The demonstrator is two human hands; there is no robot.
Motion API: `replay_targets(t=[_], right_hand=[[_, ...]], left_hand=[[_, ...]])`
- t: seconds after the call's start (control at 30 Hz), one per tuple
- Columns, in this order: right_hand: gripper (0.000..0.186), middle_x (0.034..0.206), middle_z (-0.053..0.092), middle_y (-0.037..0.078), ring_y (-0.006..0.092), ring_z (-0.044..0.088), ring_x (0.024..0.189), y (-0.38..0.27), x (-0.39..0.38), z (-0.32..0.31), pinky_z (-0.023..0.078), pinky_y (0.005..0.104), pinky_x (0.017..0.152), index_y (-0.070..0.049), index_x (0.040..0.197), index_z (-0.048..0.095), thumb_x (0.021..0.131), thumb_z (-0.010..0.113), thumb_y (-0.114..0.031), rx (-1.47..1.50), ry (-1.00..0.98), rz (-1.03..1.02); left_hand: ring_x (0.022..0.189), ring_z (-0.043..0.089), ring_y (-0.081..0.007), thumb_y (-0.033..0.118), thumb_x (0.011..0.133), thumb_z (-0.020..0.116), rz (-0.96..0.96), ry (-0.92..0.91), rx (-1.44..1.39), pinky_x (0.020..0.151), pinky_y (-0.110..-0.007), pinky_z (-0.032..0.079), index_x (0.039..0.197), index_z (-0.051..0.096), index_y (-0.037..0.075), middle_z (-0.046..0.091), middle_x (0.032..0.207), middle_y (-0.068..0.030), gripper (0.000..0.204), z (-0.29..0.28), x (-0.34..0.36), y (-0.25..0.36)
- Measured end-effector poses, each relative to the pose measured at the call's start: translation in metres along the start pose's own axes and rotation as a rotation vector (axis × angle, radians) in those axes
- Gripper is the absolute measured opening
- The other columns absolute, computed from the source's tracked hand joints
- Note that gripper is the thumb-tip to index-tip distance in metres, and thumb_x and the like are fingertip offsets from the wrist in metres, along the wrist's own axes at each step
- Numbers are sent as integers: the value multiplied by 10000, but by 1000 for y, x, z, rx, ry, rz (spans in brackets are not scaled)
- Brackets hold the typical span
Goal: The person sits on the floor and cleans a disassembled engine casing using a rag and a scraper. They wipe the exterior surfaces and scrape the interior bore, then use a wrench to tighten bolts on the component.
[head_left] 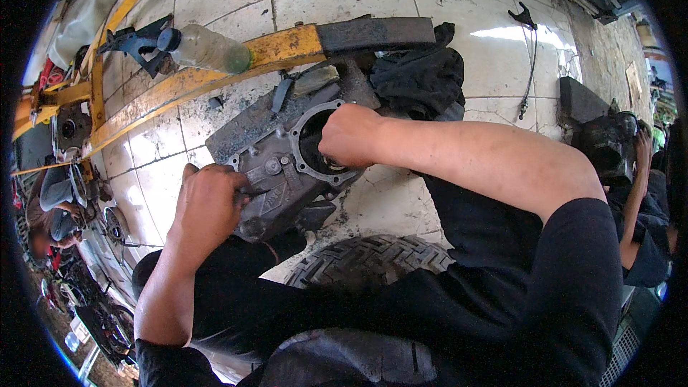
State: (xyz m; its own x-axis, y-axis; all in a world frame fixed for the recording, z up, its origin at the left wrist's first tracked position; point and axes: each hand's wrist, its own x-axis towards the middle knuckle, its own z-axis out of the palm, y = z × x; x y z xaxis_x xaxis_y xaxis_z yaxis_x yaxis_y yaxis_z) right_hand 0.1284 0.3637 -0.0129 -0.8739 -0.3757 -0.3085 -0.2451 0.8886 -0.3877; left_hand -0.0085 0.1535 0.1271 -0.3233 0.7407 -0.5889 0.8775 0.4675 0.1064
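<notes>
A grey cast metal housing (269,211) lies before me, with bolts on it and a round flanged opening. My left hand (215,201) has its fingers curled on the housing's left edge. My right hand (347,136) is closed inside the round opening (335,175) on the housing's right; its fingertips and anything in them are hidden. Behind the housing are a dark plate (229,143) and a bundle of black cloth (412,79).
A yellow beam (287,46) crosses behind, beside a clear bottle (208,50). A tire (365,258) is below the housing. A cable (529,72) lies on the tiles. Other people (54,201) are at left and right, one (638,229) by a black machine part (602,147).
</notes>
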Motion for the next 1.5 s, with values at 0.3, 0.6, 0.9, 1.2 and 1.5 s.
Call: replay_targets(t=[0.3,0.6,0.9,1.2,1.5], right_hand=[[168,869,770,129,320,754,834,-2,12,-8,594,448,722,-104,831,795,792,642,-161,-8,106,118],[163,857,765,141,330,752,834,3,1,-17,592,452,700,-81,820,787,771,651,-157,15,-11,-16],[169,872,764,154,347,749,839,15,3,-7,592,466,711,-72,815,778,794,634,-158,21,98,111],[187,906,763,163,363,746,867,16,11,-5,588,474,733,-82,868,784,815,620,-155,74,93,117],[184,929,768,154,358,750,882,12,5,-1,591,480,747,-70,889,777,825,621,-143,106,111,136]], left_hand=[[965,657,-362,136,818,763,-11,16,-24,892,-478,428,938,756,56,712,940,-150,144,1,-1,-2],[960,660,-360,125,790,786,-8,14,-16,891,-468,438,940,756,57,712,922,-154,167,3,1,-1],[947,664,-358,144,775,812,-9,17,-20,886,-465,443,927,756,51,715,903,-148,187,6,2,-3],[940,665,-359,169,789,808,-3,24,6,879,-469,448,937,764,62,718,908,-152,188,7,2,-3],[928,657,-364,171,791,803,13,38,4,874,-471,450,926,759,60,703,874,-162,180,7,2,-2]])
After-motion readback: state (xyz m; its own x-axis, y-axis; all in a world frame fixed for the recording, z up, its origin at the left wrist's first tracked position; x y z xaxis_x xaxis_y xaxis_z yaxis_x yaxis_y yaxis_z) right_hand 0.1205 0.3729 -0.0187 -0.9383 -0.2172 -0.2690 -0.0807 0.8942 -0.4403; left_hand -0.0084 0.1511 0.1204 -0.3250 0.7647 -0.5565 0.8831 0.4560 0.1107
